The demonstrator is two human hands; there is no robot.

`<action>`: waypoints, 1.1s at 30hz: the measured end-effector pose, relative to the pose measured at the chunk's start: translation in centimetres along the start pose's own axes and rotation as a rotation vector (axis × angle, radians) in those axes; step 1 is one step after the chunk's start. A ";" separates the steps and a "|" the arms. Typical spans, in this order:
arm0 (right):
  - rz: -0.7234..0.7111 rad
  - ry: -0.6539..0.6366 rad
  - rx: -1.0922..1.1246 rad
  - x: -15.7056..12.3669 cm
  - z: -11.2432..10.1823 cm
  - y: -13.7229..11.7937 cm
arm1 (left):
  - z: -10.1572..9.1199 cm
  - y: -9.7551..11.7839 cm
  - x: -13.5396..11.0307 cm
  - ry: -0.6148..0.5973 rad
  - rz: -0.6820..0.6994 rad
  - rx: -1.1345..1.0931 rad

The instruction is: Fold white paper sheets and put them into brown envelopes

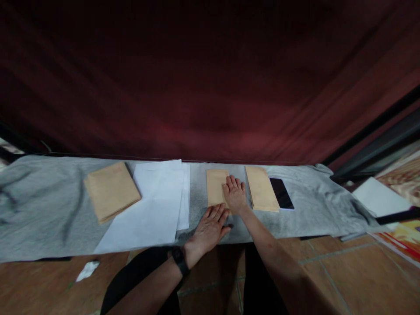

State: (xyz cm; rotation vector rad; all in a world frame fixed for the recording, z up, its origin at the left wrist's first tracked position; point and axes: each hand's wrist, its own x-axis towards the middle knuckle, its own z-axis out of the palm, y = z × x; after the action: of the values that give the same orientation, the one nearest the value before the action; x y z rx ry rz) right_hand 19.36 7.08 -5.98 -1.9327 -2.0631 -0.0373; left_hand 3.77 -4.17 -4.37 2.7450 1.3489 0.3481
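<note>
A brown paper envelope point(215, 186) lies flat in front of me on the grey cloth. My right hand point(235, 192) rests on its right edge, fingers stretched out and palm down. At its near edge lies my left hand point(211, 226), fingers extended, with a dark watch on the wrist; the fingertips touch the paper. A small dark thing shows beside the left thumb, too blurred to name. Just right of my right hand is a small pile of brown envelopes point(261, 189). Neither hand grips anything.
White paper sheets point(154, 199) lie to the left, partly under a stack of brown envelopes point(113, 190). A phone point(281, 193) lies at the right. Grey cloth point(315, 197) covers the narrow surface; a dark red curtain point(210, 100) hangs behind. A paper scrap point(87, 271) is on the tiled floor.
</note>
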 end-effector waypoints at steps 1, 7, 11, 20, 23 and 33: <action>-0.022 0.007 0.002 -0.4 -0.1 0.1 | 0.0 0.0 0.1 0.002 -0.001 0.002; -0.115 0.009 0.001 -4.3 -0.5 0.8 | 0.4 -0.1 0.4 0.015 -0.054 -0.003; -0.166 0.027 0.018 -7.8 -1.0 1.3 | 0.7 -0.6 0.6 0.033 -0.121 0.004; -0.283 0.050 0.060 -13.9 -2.7 1.9 | 1.1 -2.0 4.1 0.074 -0.121 0.048; -0.293 0.040 0.049 -14.2 -2.9 1.8 | 1.7 -2.6 5.9 0.095 -0.135 0.031; -0.181 0.066 0.136 -14.9 -2.8 1.1 | 2.4 -3.8 7.0 0.141 -0.516 0.025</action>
State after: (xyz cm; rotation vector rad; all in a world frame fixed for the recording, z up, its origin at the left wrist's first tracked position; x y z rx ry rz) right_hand 21.66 -7.96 -7.13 -1.6407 -2.1316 -0.0009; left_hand 5.55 3.78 -6.03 2.2999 2.0290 0.4896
